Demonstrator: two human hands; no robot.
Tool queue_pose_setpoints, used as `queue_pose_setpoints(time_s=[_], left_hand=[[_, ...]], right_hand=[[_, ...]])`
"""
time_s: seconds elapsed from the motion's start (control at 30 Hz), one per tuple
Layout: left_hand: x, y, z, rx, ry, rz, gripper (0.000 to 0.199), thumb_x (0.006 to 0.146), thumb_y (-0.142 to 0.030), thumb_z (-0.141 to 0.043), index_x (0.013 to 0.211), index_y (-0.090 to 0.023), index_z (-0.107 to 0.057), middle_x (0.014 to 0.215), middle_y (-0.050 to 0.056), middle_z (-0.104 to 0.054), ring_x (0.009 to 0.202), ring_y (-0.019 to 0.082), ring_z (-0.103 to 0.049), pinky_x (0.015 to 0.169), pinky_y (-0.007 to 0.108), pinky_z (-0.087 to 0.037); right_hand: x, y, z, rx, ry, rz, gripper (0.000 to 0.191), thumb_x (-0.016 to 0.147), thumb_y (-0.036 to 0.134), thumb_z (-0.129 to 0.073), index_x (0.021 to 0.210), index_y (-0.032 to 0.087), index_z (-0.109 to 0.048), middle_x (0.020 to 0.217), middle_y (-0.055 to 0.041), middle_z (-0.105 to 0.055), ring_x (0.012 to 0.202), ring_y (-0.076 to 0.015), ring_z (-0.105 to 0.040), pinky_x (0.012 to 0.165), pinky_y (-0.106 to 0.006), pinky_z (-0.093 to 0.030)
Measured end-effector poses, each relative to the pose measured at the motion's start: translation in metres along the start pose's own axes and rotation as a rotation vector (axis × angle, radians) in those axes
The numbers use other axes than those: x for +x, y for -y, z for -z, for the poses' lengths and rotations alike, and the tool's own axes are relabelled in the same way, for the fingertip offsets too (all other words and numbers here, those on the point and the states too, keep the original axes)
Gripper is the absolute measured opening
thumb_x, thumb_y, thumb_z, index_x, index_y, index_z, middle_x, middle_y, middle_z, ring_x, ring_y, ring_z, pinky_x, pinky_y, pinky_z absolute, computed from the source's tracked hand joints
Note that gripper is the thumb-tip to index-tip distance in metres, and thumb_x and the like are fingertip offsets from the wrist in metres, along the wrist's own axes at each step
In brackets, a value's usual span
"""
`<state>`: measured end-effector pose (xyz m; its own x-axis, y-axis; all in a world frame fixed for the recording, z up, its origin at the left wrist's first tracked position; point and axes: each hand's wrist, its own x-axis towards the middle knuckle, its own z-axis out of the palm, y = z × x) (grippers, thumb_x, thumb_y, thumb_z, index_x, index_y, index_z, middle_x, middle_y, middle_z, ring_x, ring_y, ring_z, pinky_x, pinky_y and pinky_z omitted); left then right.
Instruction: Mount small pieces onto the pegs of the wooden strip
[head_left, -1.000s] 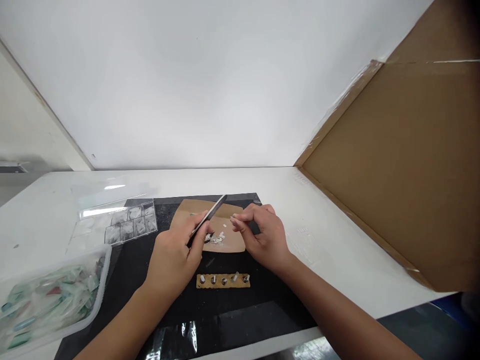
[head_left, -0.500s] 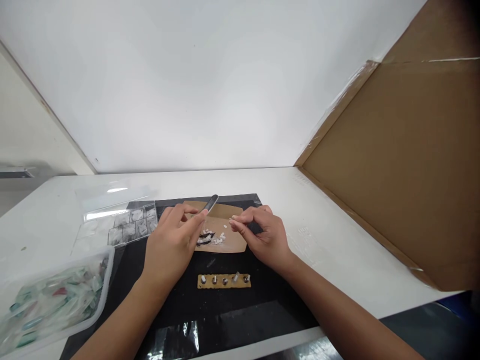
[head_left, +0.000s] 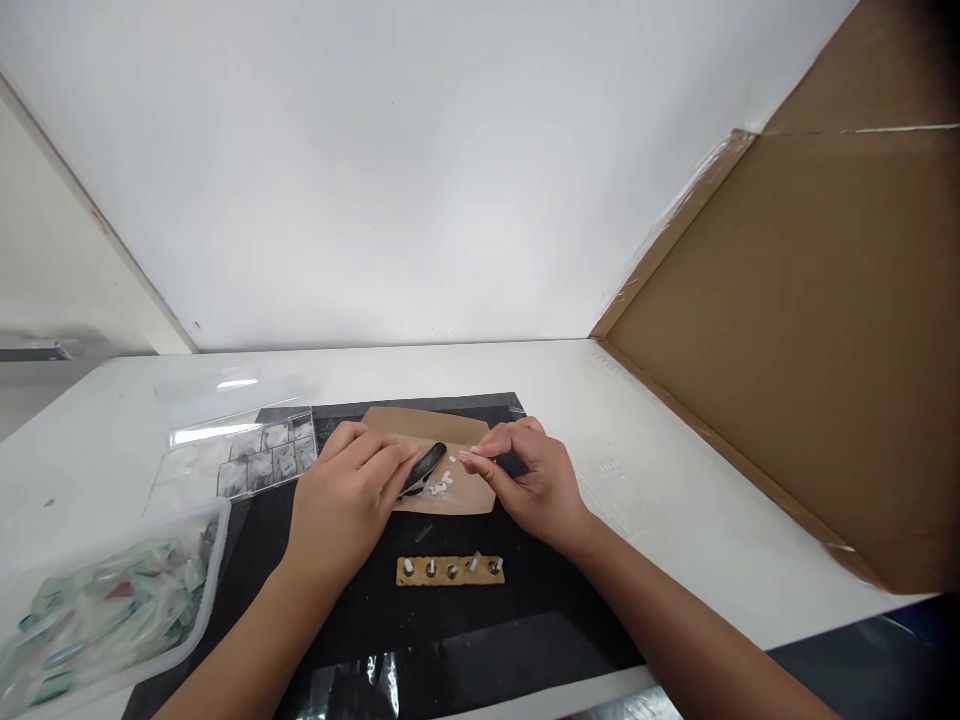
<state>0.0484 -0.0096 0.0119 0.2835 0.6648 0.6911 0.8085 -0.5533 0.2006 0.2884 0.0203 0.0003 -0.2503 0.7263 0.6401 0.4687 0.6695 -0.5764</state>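
Note:
My left hand (head_left: 349,490) is closed around a dark nail file (head_left: 425,466) with a rounded end. It holds the file low over a brown paper sheet (head_left: 472,497), tilted toward the upper right. Small white pieces (head_left: 442,484) lie on the paper just right of the file. My right hand (head_left: 529,475) pinches a tiny pale piece (head_left: 463,455) between thumb and forefinger above the paper's right side; its exact kind is too small to make out. Below both hands lies a tan strip (head_left: 450,577) with several small upright posts, some bearing white or clear bits.
A clear compartment box (head_left: 268,463) of nail tips stands left of the paper. Nearer on the left is a plastic tub (head_left: 212,590) full of small packets. A black mat (head_left: 450,640) lies beneath my work. Cardboard (head_left: 795,370) rises on the right.
The nail file has come down toward the paper and turned, showing its dark broad face. My right hand keeps its pinch in nearly the same place.

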Motion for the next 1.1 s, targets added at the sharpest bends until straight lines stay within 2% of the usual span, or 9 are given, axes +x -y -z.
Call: queue_pose_setpoints(time_s=[0.1, 0.23, 0.37, 0.47, 0.67, 0.8, 0.93, 1.1], left_hand=[[0.001, -0.005, 0.002, -0.156, -0.053, 0.001, 0.009, 0.100, -0.018, -0.070, 0.103, -0.017, -0.078, 0.092, 0.003, -0.080, 0.094, 0.021, -0.061, 0.086, 0.032, -0.054], [0.001, -0.010, -0.002, -0.302, -0.042, 0.002, 0.021, 0.103, -0.011, -0.062, 0.115, -0.019, -0.077, 0.103, 0.003, -0.082, 0.107, 0.022, -0.063, 0.097, 0.035, -0.055], [-0.003, -0.014, -0.008, -0.342, 0.008, -0.047, 0.032, 0.104, -0.007, -0.056, 0.130, -0.019, -0.071, 0.117, 0.005, -0.079, 0.120, 0.025, -0.060, 0.104, 0.042, -0.054], [-0.005, -0.018, -0.010, -0.352, 0.017, -0.099, 0.037, 0.102, -0.007, -0.061, 0.136, -0.020, -0.067, 0.117, 0.006, -0.078, 0.122, 0.025, -0.058, 0.104, 0.043, -0.053], [-0.003, -0.023, -0.008, -0.422, -0.009, -0.070, 0.030, 0.098, -0.011, -0.069, 0.125, -0.024, -0.075, 0.104, 0.003, -0.079, 0.109, 0.023, -0.060, 0.100, 0.042, -0.051], [-0.002, -0.027, -0.006, -0.515, 0.002, 0.008, 0.025, 0.100, -0.013, -0.067, 0.120, -0.025, -0.078, 0.097, 0.002, -0.077, 0.099, 0.021, -0.061, 0.095, 0.040, -0.051], [-0.002, -0.028, -0.006, -0.612, 0.025, 0.104, 0.024, 0.101, -0.017, -0.067, 0.117, -0.029, -0.081, 0.098, 0.001, -0.079, 0.101, 0.020, -0.061, 0.093, 0.038, -0.052], [-0.005, -0.028, -0.007, -0.639, 0.053, 0.158, 0.023, 0.101, -0.022, -0.069, 0.115, -0.035, -0.082, 0.103, -0.002, -0.081, 0.100, 0.020, -0.061, 0.091, 0.038, -0.052]], right_hand=[[0.000, -0.001, 0.001, -0.002, 0.012, 0.040, 0.014, 0.098, 0.029, -0.076, 0.089, 0.026, -0.066, 0.083, 0.0040, -0.079, 0.076, -0.0168, -0.074, 0.079, -0.038, -0.043], [0.001, -0.002, 0.000, -0.028, -0.004, 0.133, 0.015, 0.098, 0.026, -0.075, 0.090, 0.025, -0.062, 0.085, 0.0033, -0.078, 0.077, -0.0158, -0.074, 0.077, -0.037, -0.041], [0.002, 0.002, -0.001, -0.045, 0.015, 0.213, 0.019, 0.098, 0.023, -0.076, 0.087, 0.024, -0.060, 0.087, 0.0035, -0.078, 0.078, -0.0145, -0.074, 0.076, -0.037, -0.038], [0.002, 0.006, -0.001, -0.039, 0.018, 0.241, 0.021, 0.096, 0.021, -0.078, 0.086, 0.023, -0.059, 0.088, 0.0035, -0.078, 0.079, -0.0137, -0.074, 0.077, -0.037, -0.036], [0.000, 0.006, -0.002, -0.035, 0.017, 0.265, 0.021, 0.099, 0.015, -0.072, 0.087, 0.022, -0.056, 0.085, 0.0043, -0.076, 0.073, -0.0110, -0.070, 0.075, -0.035, -0.034], [-0.001, 0.006, 0.000, -0.034, 0.021, 0.276, 0.022, 0.099, 0.016, -0.073, 0.086, 0.021, -0.057, 0.084, 0.0036, -0.076, 0.073, -0.0113, -0.070, 0.075, -0.035, -0.033], [0.000, 0.006, 0.003, -0.021, 0.033, 0.305, 0.018, 0.099, 0.017, -0.074, 0.088, 0.022, -0.061, 0.085, 0.0034, -0.076, 0.073, -0.0110, -0.071, 0.075, -0.036, -0.033], [0.001, 0.005, 0.005, -0.032, 0.025, 0.348, 0.016, 0.098, 0.018, -0.075, 0.089, 0.022, -0.063, 0.086, 0.0028, -0.078, 0.070, -0.0106, -0.071, 0.074, -0.036, -0.032]])
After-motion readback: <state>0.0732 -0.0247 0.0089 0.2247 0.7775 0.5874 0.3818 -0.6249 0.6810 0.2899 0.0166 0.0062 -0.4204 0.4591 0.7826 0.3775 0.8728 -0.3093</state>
